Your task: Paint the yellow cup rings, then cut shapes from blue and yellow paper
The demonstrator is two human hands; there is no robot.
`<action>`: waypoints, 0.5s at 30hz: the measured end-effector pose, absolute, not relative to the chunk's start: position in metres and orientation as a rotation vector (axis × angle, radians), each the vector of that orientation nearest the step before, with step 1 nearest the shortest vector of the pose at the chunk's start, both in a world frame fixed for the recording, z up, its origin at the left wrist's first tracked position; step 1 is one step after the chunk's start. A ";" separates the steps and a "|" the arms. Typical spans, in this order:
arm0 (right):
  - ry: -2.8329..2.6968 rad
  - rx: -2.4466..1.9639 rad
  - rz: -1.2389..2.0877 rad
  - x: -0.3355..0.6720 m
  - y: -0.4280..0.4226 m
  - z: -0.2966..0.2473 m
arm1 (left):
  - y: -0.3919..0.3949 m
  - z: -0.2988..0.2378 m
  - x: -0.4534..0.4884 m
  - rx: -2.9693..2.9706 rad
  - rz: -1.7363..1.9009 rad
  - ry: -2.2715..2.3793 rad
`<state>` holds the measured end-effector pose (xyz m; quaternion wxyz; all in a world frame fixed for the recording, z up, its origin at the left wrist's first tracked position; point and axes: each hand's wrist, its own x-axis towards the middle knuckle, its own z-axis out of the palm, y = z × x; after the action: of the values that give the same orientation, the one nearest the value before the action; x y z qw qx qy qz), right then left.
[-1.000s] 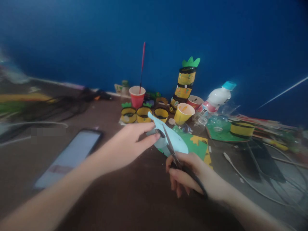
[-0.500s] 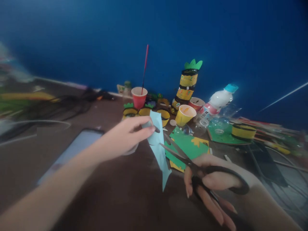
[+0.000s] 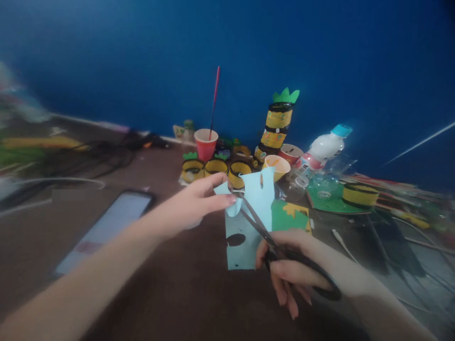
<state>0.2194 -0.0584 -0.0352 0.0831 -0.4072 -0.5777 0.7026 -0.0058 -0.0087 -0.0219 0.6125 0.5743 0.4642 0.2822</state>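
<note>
Between thumb and finger, my left hand (image 3: 194, 203) pinches a light blue sheet of paper (image 3: 258, 199). Holes and cut edges show in the sheet, which hangs above the dark table. My right hand (image 3: 291, 265) has its thumb and fingers through the loops of black-handled scissors (image 3: 265, 233). Their blades are parted and reach to the paper close to my left fingertips. Whether they are biting into the paper I cannot tell. Behind the paper lies a green sheet (image 3: 289, 219) with yellow shapes.
A phone (image 3: 106, 232) lies at left. Behind stand a red cup (image 3: 206, 144) with a stick, yellow-black rings (image 3: 215, 166), a yellow-black tower (image 3: 275, 128), a pale-yellow cup (image 3: 277, 166) and a bottle (image 3: 325, 147). Cables and a yellow ring (image 3: 359, 194) on green board are at right.
The blue paper has turned from nearly edge-on to facing me, showing its holes. My right hand and the scissors have moved left, bringing the blades to the paper by my left fingers.
</note>
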 end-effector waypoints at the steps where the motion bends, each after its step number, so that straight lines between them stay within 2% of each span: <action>1: -1.720 -1.237 2.072 0.219 -0.059 -0.036 | -0.009 -0.024 -0.006 1.320 0.673 1.083; 5: -1.704 -1.265 1.998 0.216 -0.061 -0.038 | -0.010 -0.032 -0.005 1.255 0.753 1.063; 10: -1.697 -1.241 1.906 0.214 -0.061 -0.040 | -0.010 -0.037 0.002 1.172 0.804 0.772; 15: -1.742 -1.273 1.843 0.213 -0.062 -0.039 | -0.012 -0.038 0.009 1.210 0.821 0.823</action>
<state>0.2132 -0.0623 -0.0395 0.1514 -0.4435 -0.6069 0.6419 0.0088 -0.0124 -0.0378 0.6683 0.5364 0.3651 0.3639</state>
